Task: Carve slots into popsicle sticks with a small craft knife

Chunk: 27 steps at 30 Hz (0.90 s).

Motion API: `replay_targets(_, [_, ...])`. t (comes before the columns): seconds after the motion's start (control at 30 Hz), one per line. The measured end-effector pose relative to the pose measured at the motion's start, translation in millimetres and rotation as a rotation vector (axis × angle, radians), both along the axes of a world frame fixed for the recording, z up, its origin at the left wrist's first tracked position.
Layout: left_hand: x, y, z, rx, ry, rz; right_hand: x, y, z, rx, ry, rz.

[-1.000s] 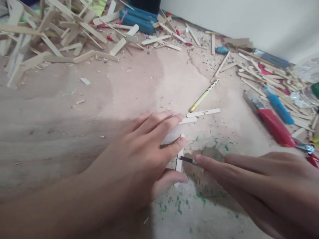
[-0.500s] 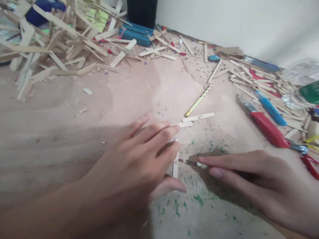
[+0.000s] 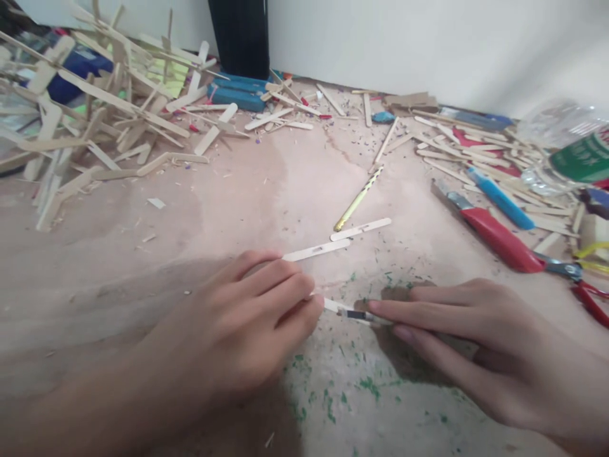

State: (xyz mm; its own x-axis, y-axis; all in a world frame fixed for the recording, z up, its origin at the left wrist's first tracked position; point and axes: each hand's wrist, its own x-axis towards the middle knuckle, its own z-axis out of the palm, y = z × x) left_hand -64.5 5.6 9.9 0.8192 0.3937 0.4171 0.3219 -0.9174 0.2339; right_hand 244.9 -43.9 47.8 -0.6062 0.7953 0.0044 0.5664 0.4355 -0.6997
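Under the fingertips of my left hand is one end of a wooden craft stick lying on the tabletop. My right hand pinches a small craft knife, its blade over the stick's right part; most of its handle is hidden in the fingers. Just beyond my left fingers lies a second craft stick with a slot-like mark in it. A third marked stick touches or nearly touches its far end. Behind them rests a gold drill bit.
A tangle of joined craft sticks fills the back left. At right lie a red-handled cutting tool, a blue pen-like tool, red-handled pliers, loose sticks and a plastic bottle. Green shavings dot the tabletop.
The stick under my left hand has turned from pointing towards me to lying crosswise. My left thumb has drawn in, and the knife's blade is now over the stick instead of beside it.
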Motion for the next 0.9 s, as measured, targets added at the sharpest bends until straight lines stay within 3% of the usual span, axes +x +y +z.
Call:
replay_targets(0.17, [0.2, 1.1, 5.5, -0.046, -0.006, -0.015, 7.2, 0.6, -1.7, 0.078, -0.054, 0.004])
replay_targets(0.4, [-1.1, -9.1, -6.3, -0.093, -0.039, -0.007, 13.9, 7.6, -11.6, 0.091, -0.017, -0.003])
replay_targets(0.57, [-0.4, -13.3, -9.3, -0.124, -0.064, 0.022, 18.8, 17.1, -13.1, 0.101, -0.080, 0.140])
replay_targets(0.67, [1.0, -16.7, -10.0, -0.128, -0.049, 0.044, 18.9, 18.6, -14.6, 0.149, -0.103, 0.104])
replay_targets(0.9, [13.0, -40.2, -5.9, -0.216, -0.064, 0.282, 25.8, 11.5, -28.5, 0.195, -0.121, 0.061])
